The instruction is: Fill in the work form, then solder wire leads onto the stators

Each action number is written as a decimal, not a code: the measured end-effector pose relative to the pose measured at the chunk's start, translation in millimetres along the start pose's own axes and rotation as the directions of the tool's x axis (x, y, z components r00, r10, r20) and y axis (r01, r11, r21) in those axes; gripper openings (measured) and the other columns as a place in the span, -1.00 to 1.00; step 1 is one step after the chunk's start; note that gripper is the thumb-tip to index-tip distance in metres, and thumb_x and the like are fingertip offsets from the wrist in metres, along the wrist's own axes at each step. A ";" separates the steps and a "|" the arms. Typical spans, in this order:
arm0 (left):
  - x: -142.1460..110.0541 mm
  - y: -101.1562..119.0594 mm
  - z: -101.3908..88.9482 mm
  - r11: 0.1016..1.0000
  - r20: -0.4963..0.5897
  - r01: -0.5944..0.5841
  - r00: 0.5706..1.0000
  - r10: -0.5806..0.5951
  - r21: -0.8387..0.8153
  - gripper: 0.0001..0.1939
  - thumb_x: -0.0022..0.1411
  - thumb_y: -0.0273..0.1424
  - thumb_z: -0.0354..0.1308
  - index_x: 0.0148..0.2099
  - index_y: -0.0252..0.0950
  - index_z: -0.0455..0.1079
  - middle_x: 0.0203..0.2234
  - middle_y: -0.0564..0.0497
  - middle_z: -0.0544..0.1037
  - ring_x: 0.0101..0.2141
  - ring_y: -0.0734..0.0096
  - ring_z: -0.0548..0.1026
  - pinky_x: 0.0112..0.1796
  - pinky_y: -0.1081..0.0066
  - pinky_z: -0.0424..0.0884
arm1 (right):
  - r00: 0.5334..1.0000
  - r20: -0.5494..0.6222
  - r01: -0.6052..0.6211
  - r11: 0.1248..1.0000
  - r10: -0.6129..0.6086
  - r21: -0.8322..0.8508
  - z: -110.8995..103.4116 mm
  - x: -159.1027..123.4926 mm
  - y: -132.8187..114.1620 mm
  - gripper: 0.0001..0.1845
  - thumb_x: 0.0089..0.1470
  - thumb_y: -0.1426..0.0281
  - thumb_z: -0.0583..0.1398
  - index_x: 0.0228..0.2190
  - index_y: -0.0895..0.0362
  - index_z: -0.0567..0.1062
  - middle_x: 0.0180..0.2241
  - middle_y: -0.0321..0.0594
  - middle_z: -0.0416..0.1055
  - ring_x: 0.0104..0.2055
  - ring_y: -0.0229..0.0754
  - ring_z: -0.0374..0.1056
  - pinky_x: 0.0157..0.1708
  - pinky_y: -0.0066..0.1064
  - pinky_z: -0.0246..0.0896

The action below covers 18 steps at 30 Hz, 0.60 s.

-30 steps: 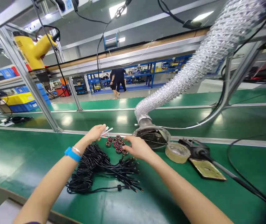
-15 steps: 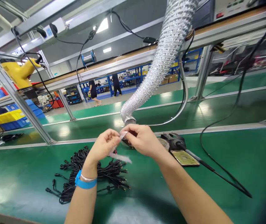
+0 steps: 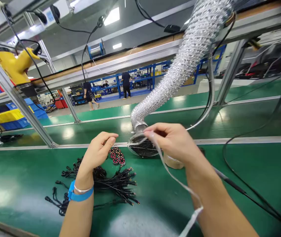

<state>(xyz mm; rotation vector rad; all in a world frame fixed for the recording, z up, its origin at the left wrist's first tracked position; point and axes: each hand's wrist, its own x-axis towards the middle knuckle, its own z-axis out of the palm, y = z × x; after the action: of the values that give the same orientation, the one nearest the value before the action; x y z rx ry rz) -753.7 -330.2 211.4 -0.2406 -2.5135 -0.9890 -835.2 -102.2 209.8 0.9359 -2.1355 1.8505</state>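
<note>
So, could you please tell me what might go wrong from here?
The white strip hanging loosely from the right hand might snag or tangle. The left hand, close to the small round parts, could knock them out of their cluster. It might also drag the black cables nearby.

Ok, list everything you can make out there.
Strip: one, whitish, hanging from the right hand
Cables: many, black, piled on the bench
Round parts: several, red and black, beyond the cables
Grille: one, black, below the duct
Duct: one, silver, upper centre-right
Roll: one, pale, partly behind the right hand
Corded tool: one, dark, lower right
Spool: one, silver and blue, upper left
Machine: one, yellow, upper left
Bins: several, blue and yellow, left
People: two, dark clothes, background
Bench: one, green, foreground
Wristband: one, blue, lower left
Left hand: one, bare, centre-left
Right hand: one, bare, centre
</note>
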 end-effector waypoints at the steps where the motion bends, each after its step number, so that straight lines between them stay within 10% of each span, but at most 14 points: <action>1: -0.4 5.6 7.0 0.996 -0.001 -0.008 1.000 0.008 -0.087 -0.61 0.32 -0.15 0.02 0.05 -0.26 0.43 -0.13 -0.07 0.49 -0.21 0.35 0.42 -0.19 0.37 0.33 | 0.997 0.065 0.042 0.993 -0.035 -0.110 6.2 -1.8 -1.6 -0.86 -0.01 0.35 0.23 -0.46 0.16 0.58 -0.54 -0.25 0.46 -0.53 -0.29 0.27 -0.52 -0.44 0.14; 6: 0.8 24.2 45.0 0.894 0.258 0.117 0.966 -0.001 -0.432 -0.38 0.05 -0.17 0.35 0.11 -0.28 0.32 -0.44 0.08 0.45 -0.51 0.53 0.33 -0.49 0.52 0.29 | 0.976 0.213 0.092 0.970 -0.043 -0.226 26.6 -5.8 -7.0 -0.86 0.00 0.41 0.19 -0.49 0.16 0.56 -0.53 -0.30 0.46 -0.49 -0.30 0.29 -0.49 -0.47 0.11; 11: 11.2 2.6 49.4 0.752 0.382 0.277 0.923 -0.037 -0.598 -0.58 0.05 -0.13 0.35 -0.23 -0.36 0.41 -0.55 0.06 0.46 -0.61 0.55 0.38 -0.62 0.58 0.28 | 0.950 0.310 -0.113 0.966 0.036 0.234 15.4 -1.9 -5.6 -0.84 -0.11 0.34 0.28 -0.54 0.20 0.48 -0.63 -0.36 0.33 -0.60 -0.37 0.18 -0.65 -0.55 0.03; 18: 14.9 -6.0 40.7 0.813 0.376 0.223 0.927 -0.006 -0.538 -0.63 0.11 -0.09 0.29 -0.29 -0.34 0.55 -0.47 -0.04 0.50 -0.51 0.51 0.41 -0.49 0.52 0.34 | 0.985 0.055 -0.146 0.628 0.162 0.764 16.1 7.3 -2.1 -0.74 -0.25 0.29 0.34 -0.48 0.18 0.49 -0.58 -0.38 0.26 -0.56 -0.42 0.13 -0.61 -0.57 0.03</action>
<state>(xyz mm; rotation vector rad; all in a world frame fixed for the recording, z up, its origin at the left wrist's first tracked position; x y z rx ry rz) -782.1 -306.6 187.8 -0.4881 -2.4815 -1.9063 -835.4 -119.9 211.7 0.8452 -1.3789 2.9344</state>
